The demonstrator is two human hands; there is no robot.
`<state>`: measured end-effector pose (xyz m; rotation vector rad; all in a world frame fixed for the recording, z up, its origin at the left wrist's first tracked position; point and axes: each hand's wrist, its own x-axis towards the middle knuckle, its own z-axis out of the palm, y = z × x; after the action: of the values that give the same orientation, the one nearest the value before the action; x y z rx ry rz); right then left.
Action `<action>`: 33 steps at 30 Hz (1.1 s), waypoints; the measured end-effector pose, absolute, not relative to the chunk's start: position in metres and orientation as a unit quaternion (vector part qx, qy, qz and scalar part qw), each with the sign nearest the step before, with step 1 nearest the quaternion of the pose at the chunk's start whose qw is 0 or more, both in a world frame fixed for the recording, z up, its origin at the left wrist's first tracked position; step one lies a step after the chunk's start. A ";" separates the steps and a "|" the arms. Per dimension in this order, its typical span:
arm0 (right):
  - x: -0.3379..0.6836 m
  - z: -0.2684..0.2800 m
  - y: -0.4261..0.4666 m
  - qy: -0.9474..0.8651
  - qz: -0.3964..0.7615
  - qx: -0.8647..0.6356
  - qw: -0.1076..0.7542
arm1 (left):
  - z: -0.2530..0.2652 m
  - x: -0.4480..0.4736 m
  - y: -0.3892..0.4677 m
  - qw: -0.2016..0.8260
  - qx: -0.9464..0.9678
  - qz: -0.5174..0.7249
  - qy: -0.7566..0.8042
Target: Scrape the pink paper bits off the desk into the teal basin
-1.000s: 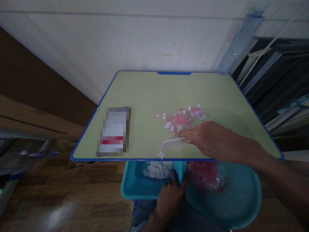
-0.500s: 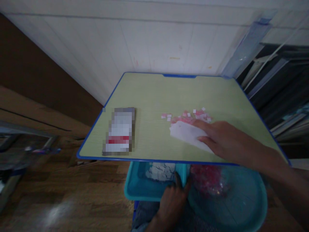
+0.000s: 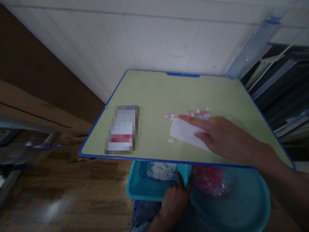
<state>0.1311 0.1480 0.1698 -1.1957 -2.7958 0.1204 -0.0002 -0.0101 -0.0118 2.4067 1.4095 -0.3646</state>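
My right hand (image 3: 212, 130) is closed on a white slip of paper (image 3: 185, 133), index finger stretched along its far edge and thumb at the near side. Just beyond the slip lie small pink and white paper-like pieces (image 3: 204, 113), partly hidden by the hand. One small white piece (image 3: 171, 140) sits alone left of the slip. Below the table edge, my left hand (image 3: 175, 199) straddles the adjoining rims of a turquoise bin (image 3: 138, 196) and a round turquoise basin (image 3: 264, 206), index finger on the bin side and thumb on the basin side.
A blue-edged folding table (image 3: 149, 90) stands against the white panelled wall (image 3: 159, 42). On its left lies a phone-like blurred object (image 3: 122, 129). The bin holds white pieces (image 3: 163, 170); the basin holds a clear bag of red-pink material (image 3: 210, 180). A clear plastic column (image 3: 253, 48) leans at back right.
The slip has shifted and turned a little under my right hand, whose index finger now reaches farther left. A lone white piece now shows beside it. My left hand stays at the rims.
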 end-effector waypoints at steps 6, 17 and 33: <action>0.129 0.173 0.149 -0.902 0.049 -0.427 0.040 | -0.011 0.000 -0.010 0.168 0.847 -0.134 0.487; 0.146 0.171 0.134 -0.916 0.049 -0.395 0.055 | -0.013 0.000 -0.012 0.166 0.847 -0.126 0.489; 0.149 0.168 0.129 -0.886 0.004 -0.462 0.044 | -0.013 0.001 -0.012 0.158 0.848 -0.129 0.490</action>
<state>0.1493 0.1285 0.1679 -1.4124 -2.7079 0.0118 0.0007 -0.0116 -0.0133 2.4243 1.4011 -0.3681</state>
